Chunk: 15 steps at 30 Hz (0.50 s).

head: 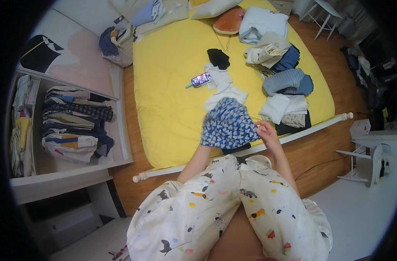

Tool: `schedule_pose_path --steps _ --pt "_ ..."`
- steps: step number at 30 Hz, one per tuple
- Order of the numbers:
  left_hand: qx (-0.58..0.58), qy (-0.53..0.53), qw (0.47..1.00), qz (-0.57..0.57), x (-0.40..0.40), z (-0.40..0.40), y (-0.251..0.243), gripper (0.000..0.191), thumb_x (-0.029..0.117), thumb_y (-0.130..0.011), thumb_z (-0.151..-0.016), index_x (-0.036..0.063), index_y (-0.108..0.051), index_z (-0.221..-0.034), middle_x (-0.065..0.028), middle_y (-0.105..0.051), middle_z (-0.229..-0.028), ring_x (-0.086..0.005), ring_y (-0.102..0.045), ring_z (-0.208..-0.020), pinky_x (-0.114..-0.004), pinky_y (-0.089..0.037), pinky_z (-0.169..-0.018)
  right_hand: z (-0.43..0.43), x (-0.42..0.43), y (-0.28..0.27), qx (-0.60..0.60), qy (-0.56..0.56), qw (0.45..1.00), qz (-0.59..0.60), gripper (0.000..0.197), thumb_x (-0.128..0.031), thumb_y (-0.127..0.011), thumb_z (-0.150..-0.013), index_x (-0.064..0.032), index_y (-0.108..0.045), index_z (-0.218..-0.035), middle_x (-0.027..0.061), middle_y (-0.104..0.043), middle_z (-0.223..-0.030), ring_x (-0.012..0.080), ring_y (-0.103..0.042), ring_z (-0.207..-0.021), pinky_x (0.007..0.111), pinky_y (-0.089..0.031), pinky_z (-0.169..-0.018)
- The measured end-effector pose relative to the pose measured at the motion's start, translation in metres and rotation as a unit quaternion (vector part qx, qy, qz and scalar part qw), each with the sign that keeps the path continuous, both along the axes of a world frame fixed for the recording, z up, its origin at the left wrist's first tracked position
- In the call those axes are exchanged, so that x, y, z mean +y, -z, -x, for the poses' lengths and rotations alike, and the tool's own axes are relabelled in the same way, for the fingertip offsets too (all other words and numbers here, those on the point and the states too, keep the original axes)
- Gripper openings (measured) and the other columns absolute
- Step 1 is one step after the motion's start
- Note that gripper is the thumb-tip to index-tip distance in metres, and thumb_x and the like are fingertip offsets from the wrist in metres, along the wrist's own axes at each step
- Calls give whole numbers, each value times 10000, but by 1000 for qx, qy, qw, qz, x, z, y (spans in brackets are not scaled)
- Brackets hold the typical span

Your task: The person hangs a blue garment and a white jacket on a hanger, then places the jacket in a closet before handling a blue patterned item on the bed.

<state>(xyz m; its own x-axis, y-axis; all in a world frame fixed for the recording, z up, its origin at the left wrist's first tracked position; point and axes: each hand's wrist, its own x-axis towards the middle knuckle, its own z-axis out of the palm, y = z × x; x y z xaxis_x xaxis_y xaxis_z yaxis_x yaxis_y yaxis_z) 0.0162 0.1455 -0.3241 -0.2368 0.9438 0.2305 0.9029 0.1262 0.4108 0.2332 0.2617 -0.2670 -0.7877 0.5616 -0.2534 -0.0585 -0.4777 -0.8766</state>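
Note:
A blue cloth garment with a pale heart-like print [230, 125] is held up over the foot of the yellow-covered bed [165, 130]. My right hand [267, 132] pinches its right edge between thumb and fingers. The cloth covers my left hand; only the wrist [205, 151] shows below its left corner, so the grip there is hidden. Just beyond the garment lie white clothes [223, 83], partly covered by it. A phone with a lit screen [201, 80] rests against them, and a black folded cloth [218, 58] is at their far end. Dark cloth [236, 148] shows under the garment.
Folded jeans [304, 85], white cloths [276, 107] and a folded quilt [263, 23] line the bed's right side. A white rail [302, 131] edges the bed's foot. An open wardrobe with hanging clothes [74, 124] stands left. White chairs [364, 163] are on the right.

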Motion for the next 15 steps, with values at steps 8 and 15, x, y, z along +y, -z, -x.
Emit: schedule_pose_path --steps 8,15 --pt "-819 3 548 -168 -15 34 -31 342 206 -320 -943 30 -423 -1218 -114 -524 -1160 -212 -538 -1005 -350 -460 -885 1 -26 13 -158 -34 985 -60 233 -148 -539 -856 -82 -551 -1079 -16 -557 -857 67 -499 -788 221 -403 -676" --pt "-598 -120 786 -100 -26 -8 -78 285 170 -439 -904 1 -564 -1095 -80 -564 -1024 -183 -540 -916 -271 -406 -834 55 -55 -34 -98 -45 983 149 566 -424 -498 -872 -58 -372 -1285 86 -526 -1151 169 -515 -1019 308 -430 -857"
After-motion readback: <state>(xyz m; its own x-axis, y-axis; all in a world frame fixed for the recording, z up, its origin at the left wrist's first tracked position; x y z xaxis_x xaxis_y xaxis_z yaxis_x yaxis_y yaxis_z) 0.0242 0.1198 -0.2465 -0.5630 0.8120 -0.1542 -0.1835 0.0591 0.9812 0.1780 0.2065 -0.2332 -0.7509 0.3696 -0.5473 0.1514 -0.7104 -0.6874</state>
